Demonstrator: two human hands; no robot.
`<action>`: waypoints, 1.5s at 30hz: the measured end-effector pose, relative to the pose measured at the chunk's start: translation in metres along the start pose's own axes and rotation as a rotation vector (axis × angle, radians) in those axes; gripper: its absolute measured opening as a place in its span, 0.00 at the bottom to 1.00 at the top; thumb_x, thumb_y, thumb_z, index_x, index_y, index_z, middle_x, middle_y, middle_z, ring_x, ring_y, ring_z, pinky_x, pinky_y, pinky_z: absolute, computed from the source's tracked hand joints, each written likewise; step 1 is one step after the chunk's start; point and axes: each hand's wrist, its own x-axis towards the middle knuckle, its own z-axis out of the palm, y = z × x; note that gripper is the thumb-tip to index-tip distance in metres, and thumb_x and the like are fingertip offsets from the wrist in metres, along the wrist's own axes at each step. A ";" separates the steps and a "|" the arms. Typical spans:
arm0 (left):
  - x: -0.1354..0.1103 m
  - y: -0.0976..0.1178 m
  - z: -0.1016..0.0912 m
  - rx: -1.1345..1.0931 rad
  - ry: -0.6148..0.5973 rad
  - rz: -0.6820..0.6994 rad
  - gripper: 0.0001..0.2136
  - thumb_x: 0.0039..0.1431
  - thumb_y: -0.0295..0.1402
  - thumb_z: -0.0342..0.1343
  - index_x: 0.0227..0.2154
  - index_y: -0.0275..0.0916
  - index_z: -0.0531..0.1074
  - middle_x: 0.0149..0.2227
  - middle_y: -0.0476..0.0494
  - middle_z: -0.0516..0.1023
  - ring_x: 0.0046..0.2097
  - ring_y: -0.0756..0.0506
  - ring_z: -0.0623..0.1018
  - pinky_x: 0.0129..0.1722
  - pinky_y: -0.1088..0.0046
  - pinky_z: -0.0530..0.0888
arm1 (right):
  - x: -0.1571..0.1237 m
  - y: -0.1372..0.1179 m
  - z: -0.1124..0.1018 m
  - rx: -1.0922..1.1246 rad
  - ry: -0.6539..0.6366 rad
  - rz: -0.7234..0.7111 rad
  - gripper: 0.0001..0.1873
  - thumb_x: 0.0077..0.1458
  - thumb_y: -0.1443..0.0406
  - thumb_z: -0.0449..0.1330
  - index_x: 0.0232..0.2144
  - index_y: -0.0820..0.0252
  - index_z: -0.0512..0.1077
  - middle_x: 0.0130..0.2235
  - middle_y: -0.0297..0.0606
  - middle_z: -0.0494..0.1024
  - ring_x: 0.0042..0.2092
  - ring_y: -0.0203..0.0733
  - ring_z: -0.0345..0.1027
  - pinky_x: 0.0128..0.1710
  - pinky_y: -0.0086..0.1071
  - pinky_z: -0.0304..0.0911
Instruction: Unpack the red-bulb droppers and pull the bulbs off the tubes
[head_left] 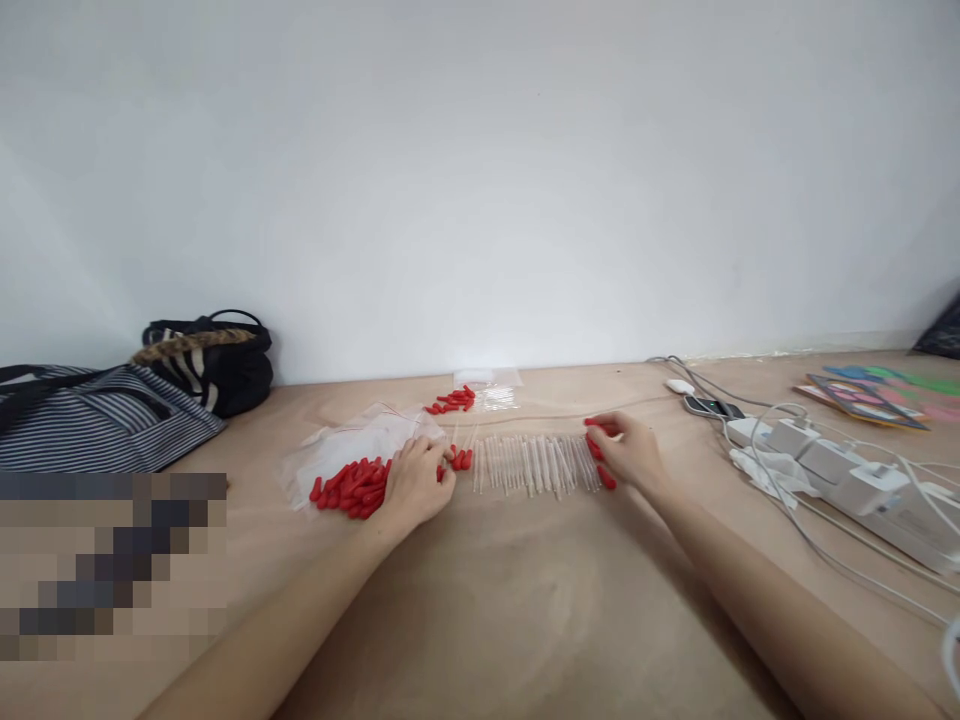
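Beside a heap of red rubber dropper bulbs [352, 490], my left hand [416, 475] rests low with its fingers curled in. Red shows beneath its fingertips, partly hidden by them. Close by, a few red bulbs [463, 460] lie with thin clear tubes reaching up from them. A row of clear dropper tubes [536, 463] lies side by side between my hands. At the row's right end, my right hand [626, 450] has thumb and fingers bent around red bulbs [595, 446]. Another red bulb [607, 479] lies just below those fingers.
Clear plastic bags [322, 455] lie under and behind the heap. Farther back are more red bulbs [452, 400] and clear tubes [496, 398]. White chargers on a power strip [862, 480] and cables stand right; striped bag [112, 415] and black bag [232, 365] sit left.
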 end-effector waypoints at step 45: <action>-0.054 0.005 0.000 -0.245 0.172 0.363 0.06 0.53 0.28 0.47 0.25 0.37 0.68 0.27 0.45 0.70 0.32 0.46 0.69 0.33 0.68 0.65 | -0.047 -0.026 0.024 -0.051 0.111 -0.975 0.16 0.53 0.54 0.54 0.41 0.53 0.71 0.40 0.38 0.75 0.43 0.42 0.62 0.46 0.40 0.46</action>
